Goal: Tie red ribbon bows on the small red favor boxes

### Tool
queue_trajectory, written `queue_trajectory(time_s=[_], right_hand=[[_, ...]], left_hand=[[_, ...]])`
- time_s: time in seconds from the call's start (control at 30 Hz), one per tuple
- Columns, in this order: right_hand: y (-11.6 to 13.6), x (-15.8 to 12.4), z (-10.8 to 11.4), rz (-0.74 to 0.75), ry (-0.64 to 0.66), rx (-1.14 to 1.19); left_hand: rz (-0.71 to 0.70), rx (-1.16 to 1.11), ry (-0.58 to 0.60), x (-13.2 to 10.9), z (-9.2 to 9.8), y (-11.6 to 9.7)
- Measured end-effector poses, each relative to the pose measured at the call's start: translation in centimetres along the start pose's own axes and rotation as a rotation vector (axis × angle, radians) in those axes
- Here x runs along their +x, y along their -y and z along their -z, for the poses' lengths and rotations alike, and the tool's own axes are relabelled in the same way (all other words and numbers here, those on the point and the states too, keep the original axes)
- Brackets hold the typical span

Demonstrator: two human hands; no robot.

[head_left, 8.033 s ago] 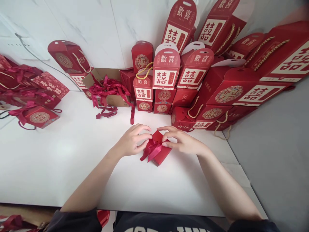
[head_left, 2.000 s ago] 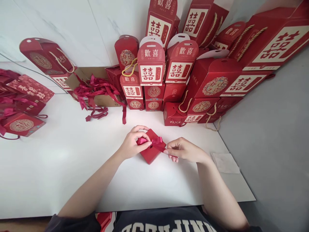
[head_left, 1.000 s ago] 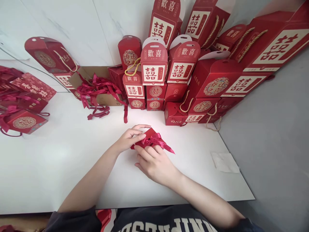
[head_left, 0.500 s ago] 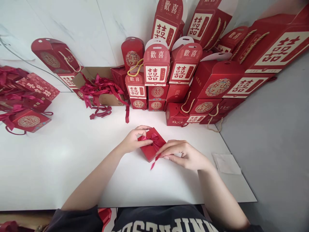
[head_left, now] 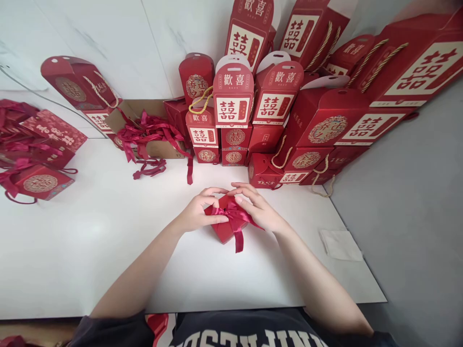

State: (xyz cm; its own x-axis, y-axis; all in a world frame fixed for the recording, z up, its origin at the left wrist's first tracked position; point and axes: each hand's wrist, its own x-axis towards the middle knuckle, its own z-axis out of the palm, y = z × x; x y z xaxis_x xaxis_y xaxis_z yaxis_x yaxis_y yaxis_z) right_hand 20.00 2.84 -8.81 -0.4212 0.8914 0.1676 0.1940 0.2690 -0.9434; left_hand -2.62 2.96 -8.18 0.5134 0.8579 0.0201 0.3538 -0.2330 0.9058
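A small red gift box [head_left: 223, 233] sits on the white table in front of me, with a glossy crimson ribbon [head_left: 237, 224] tied in a bow on top. My left hand [head_left: 198, 210] grips the box's left side, its thumb across the top by the knot and its fingers curled over the far edge. From the right, my right hand [head_left: 259, 206] has thumb and fingers closed round the upper right of the bow. One ribbon tail hangs over the box's front and another pokes out under my right palm. My fingers partly hide the bow's loops.
Behind the box, stacked red gift boxes [head_left: 233, 111] line the wall. A cardboard box [head_left: 159, 152] full of ribbons stands left of them, with loose ribbon [head_left: 150, 168] before it. Ribboned boxes [head_left: 39, 182] lie far left. White paper [head_left: 340, 244] rests at right.
My right hand has let go of the ribbon tail at the box's front right and moved up and back onto the bow. The tail now hangs wider over the front. My left hand stays put.
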Motion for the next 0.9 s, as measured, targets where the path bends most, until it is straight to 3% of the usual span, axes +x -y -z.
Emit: queue_trajectory(time_s=[0.13, 0.37, 0.53, 0.9], right_hand=[[-0.3, 0.8, -1.0, -0.032, 0.062, 0.083], [-0.5, 0.7, -0.1, -0.064, 0.157, 0.274], [-1.4, 0.4, 0.0, -0.050, 0.134, 0.374], [-2.0, 0.0, -0.1, -0.053, 0.084, 0.359]], left_hand=[[-0.010, 0.027, -0.006, 0.0, 0.0, -0.1], [-0.046, 0.013, 0.002, 0.0, 0.1, -0.3], [-0.019, 0.008, 0.050, -0.1, 0.4, -0.4], [0.042, -0.075, 0.089, 0.0, 0.9, 0.3]])
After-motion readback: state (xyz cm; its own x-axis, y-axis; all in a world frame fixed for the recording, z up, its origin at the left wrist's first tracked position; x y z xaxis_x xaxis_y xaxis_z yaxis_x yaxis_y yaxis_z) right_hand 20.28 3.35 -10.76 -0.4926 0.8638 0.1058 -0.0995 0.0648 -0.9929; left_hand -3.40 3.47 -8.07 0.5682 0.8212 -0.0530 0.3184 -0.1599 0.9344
